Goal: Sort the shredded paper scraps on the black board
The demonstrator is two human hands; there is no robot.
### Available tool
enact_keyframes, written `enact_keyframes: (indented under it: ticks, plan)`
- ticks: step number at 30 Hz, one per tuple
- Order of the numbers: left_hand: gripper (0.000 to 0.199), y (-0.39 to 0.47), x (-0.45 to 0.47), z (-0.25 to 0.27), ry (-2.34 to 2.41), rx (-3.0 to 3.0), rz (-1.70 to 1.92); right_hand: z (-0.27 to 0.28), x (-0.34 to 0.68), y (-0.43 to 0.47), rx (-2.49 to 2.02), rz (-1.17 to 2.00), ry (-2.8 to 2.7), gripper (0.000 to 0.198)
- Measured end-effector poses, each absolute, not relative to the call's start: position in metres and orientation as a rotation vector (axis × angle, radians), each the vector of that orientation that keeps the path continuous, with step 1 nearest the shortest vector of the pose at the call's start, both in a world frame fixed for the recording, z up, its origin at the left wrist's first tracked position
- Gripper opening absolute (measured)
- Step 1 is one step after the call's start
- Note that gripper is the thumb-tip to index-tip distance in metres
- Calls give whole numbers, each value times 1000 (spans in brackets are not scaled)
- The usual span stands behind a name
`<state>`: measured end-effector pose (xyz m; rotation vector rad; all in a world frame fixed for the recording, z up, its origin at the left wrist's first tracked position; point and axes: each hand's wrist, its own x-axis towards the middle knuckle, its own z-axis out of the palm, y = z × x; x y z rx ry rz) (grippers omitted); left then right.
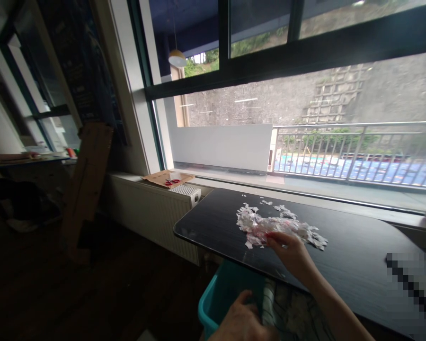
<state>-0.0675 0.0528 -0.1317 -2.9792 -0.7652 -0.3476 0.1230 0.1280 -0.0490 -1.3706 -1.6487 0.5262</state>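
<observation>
Leftmost, a cardboard panel [87, 184] leans upright near the wall. Next, on the radiator [152, 208], red-handled scissors [172, 182] lie on a brown sheet [156, 178], beyond the table's rounded left corner. The black table [355, 237] runs from that corner along the window; a bare stretch of it lies between its left edge and the paper scraps [248, 220]. Below the near edge is a turquoise bin [206, 303], with the left hand [239, 319] at its mouth, thumb raised; it is blurred and cut off by the frame, so I cannot tell whether it grips anything. The scraps form a loose heap, a few strays toward the far edge. The right hand [286, 248] reaches over the near edge, its fingers drawn narrow at the heap's near side; whether they pinch a scrap, I cannot tell. Right of the heap, a broader bare stretch reaches toward the right end.
</observation>
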Motion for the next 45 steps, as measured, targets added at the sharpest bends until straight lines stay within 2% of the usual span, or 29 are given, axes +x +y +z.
enact_keyframes:
  ticks: [3, 10, 18, 35, 45]
  plan:
    - [18, 54, -69, -136, -819, -2960, -337, -50, 123, 138, -1462, 399, -1694, 32]
    - [14, 55, -67, -135, -731, -2823, -389, -54, 150, 119, -1466, 399, -1783, 31]
    - [10, 50, -68, -124, -779, -2870, -255, -48, 193, 86, -1625, 227, -1724, 31]
    - [11, 51, -74, -128, -773, -2905, -366, -50, 176, 72, -1560, 348, -1679, 29]
    - [13, 50, -72, -124, -813, -2920, -291, -51, 179, 74, -1582, 374, -1683, 32]
